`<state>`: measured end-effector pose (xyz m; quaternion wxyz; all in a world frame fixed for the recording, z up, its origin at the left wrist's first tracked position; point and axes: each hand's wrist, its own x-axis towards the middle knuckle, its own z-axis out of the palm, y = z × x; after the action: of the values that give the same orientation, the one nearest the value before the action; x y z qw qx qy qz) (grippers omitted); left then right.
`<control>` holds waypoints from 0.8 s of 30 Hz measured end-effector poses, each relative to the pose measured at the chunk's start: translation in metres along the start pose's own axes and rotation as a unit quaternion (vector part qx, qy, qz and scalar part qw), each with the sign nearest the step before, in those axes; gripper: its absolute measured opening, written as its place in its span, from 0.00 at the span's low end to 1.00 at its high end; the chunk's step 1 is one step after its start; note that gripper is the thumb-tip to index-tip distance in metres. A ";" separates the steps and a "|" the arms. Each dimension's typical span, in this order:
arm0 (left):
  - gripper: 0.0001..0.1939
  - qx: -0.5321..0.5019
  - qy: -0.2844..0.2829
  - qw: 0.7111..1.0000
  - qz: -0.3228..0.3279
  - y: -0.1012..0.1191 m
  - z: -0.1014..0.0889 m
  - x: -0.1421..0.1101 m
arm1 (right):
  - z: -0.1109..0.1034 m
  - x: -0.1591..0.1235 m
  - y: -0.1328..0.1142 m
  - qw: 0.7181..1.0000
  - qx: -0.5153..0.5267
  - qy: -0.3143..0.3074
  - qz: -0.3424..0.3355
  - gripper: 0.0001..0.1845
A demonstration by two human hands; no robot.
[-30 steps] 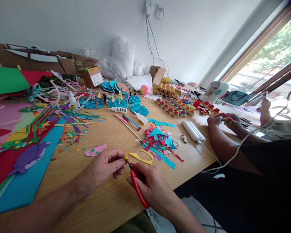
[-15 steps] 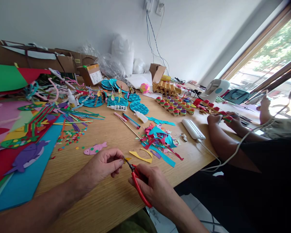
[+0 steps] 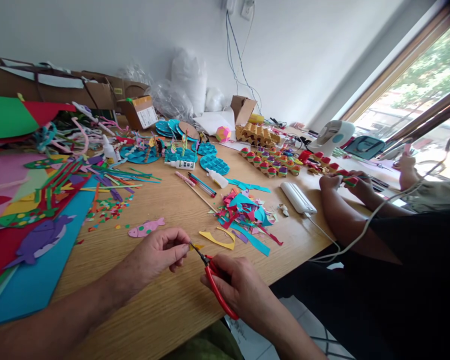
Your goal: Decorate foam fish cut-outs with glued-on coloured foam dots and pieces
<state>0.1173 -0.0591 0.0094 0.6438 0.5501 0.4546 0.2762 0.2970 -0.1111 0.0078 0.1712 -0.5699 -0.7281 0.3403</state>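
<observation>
Snipping at a scrap this small calls for steadiness, and the pose near the lower middle of the frame suits it. The left hand [image 3: 165, 251] pinches a small yellow piece [image 3: 198, 246] between thumb and fingertips, which hide much of it; only a yellow edge shows past them. The right hand [image 3: 235, 281] is wrapped around the red-handled scissors [image 3: 218, 296], whose dark, slim blades point up and left to the yellow edge, right by the left fingertips. Whether the blades are parted or closed is too fine to tell.

Good cutting here, I judge, means holding the scissors at one angle and turning the piece into them, with short bites from the tips rather than one long stroke. The pinch is best kept just behind the cutting line: close enough that thin material does not fold, yet with the skin clear of the blades. Working low over the table [image 3: 161, 312] gives the wrists something to rest on.

Just beyond the blades, a curved yellow offcut [image 3: 214, 242] lies beside the heap of coloured scraps [image 3: 243, 210] at centre right. The spotted pink fish [image 3: 146, 228] lies left of centre, near the left hand, safely outside the blades' path.
</observation>
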 end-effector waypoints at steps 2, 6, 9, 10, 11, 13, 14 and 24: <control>0.10 0.003 -0.001 1.000 -0.001 0.000 0.000 0.001 | 0.000 0.000 0.000 1.000 -0.004 -0.003 0.002 0.18; 0.10 0.011 -0.008 1.000 0.001 -0.001 -0.002 0.000 | -0.001 0.000 0.003 1.000 -0.011 -0.005 -0.002 0.18; 0.10 0.019 -0.010 1.000 0.000 -0.001 -0.004 -0.002 | -0.002 0.000 0.006 1.000 -0.004 -0.008 -0.010 0.18; 0.10 0.020 -0.008 1.000 -0.001 -0.001 -0.005 -0.003 | -0.003 0.000 0.007 1.000 0.004 -0.010 -0.010 0.18; 0.10 0.019 -0.005 1.000 -0.002 -0.001 -0.005 -0.004 | -0.004 -0.001 0.008 1.000 0.020 -0.016 -0.007 0.17; 0.10 0.013 -0.004 1.000 -0.004 -0.001 -0.006 -0.004 | -0.004 0.000 0.010 0.997 0.075 -0.031 0.004 0.14; 0.10 0.008 -0.005 1.000 -0.005 -0.002 -0.006 -0.003 | -0.005 0.000 0.010 0.993 0.111 -0.035 0.012 0.12; 0.10 0.007 -0.024 0.999 0.021 -0.010 -0.002 0.003 | 0.004 0.032 -0.009 0.961 0.270 0.060 0.009 0.07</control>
<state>0.1159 -0.0582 -0.0008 0.6447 0.5707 0.4292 0.2729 0.2783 -0.0829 0.0067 0.3594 -0.5282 -0.5924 0.4907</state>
